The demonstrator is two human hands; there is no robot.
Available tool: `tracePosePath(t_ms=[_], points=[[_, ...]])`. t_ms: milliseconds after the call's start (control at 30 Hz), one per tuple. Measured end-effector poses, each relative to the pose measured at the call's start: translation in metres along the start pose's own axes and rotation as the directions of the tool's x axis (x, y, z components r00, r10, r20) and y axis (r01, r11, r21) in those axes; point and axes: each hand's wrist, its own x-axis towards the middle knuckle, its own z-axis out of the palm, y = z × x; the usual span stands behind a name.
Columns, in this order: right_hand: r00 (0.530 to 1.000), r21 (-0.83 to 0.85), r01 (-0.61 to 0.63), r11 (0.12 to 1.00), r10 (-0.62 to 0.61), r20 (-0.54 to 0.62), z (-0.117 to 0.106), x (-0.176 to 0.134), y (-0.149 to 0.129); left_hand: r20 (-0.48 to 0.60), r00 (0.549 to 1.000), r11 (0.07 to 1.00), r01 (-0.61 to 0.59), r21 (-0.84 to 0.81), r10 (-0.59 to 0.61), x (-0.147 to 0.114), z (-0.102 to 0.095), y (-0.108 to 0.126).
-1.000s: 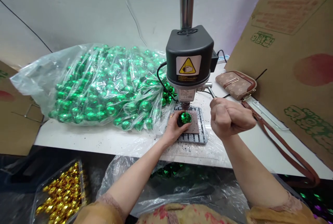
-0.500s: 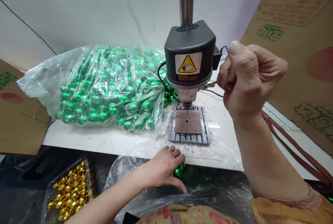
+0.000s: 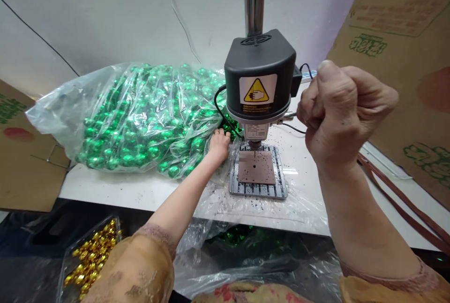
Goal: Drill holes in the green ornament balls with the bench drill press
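My right hand (image 3: pixel 342 106) is closed in a fist around the end of the feed lever (image 3: pixel 288 116) of a small black drill press (image 3: pixel 260 75). The fist hides most of the lever. My left hand (image 3: pixel 220 146) reaches to the mouth of a clear plastic bag (image 3: pixel 56 101) full of shiny green faceted balls (image 3: pixel 133 120). Its fingers look stretched over the balls beside the press, and their tips are partly hidden. Below the drill bit lies a brown plate (image 3: pixel 256 171) with a dark hole, on the slotted metal base (image 3: pixel 281 185).
Dark shavings are scattered on the white table (image 3: pixel 151 190). A clear tray of gold balls (image 3: pixel 91 261) is at lower left. Cardboard boxes (image 3: pixel 28 167) flank the table. Plastic sheeting (image 3: pixel 197 256) with green balls hangs below the front edge. A brown strap (image 3: pixel 397 200) lies at right.
My left hand has moved from the table's front edge up and forward to the green balls at the bag's mouth. The right fist has kept its place at the lever.
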Motion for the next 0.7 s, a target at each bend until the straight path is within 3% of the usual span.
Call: tracePosePath(t_ms=[67, 133, 200, 267, 333, 367, 467, 700], points=[[1.000, 0.007, 0.024, 1.000, -0.024, 0.011, 0.001, 0.000, -0.001, -0.049, 0.999, 0.996, -0.013, -0.092, 0.008, -0.006, -0.005, -0.008], [1.000, 0.008, 0.013, 1.000, -0.013, 0.005, 0.002, -0.001, -0.004, -0.115, 0.993, 0.947, -0.038, -0.319, 0.001, -0.019, -0.011, -0.016], [1.000, 0.002, -0.023, 1.000, 0.023, -0.001, 0.004, -0.002, -0.007, -0.122, 0.992, 0.795, -0.065, -0.603, -0.012, -0.035, -0.017, -0.020], [0.999, 0.001, -0.036, 0.999, 0.036, -0.004, 0.006, -0.002, -0.009, -0.051, 0.998, 0.593, -0.053, -0.804, 0.020, -0.051, -0.020, -0.018], [1.000, 0.003, -0.020, 1.000, 0.020, -0.010, 0.007, -0.002, -0.008, 0.021, 0.997, 0.439, -0.016, -0.898, 0.079, -0.065, -0.021, -0.012], [1.000, 0.001, -0.012, 1.000, 0.012, -0.013, 0.007, -0.002, -0.008, 0.042, 0.994, 0.405, -0.002, -0.914, 0.099, -0.070, -0.019, -0.008], [1.000, -0.021, -0.002, 1.000, 0.001, -0.016, 0.006, -0.002, -0.006, 0.035, 0.995, 0.435, -0.010, -0.900, 0.095, -0.080, -0.013, 0.005], [0.998, -0.116, -0.057, 0.992, 0.056, -0.011, 0.005, -0.004, -0.010, -0.135, 0.971, 0.600, -0.229, -0.766, 0.199, -0.078, 0.000, 0.019]])
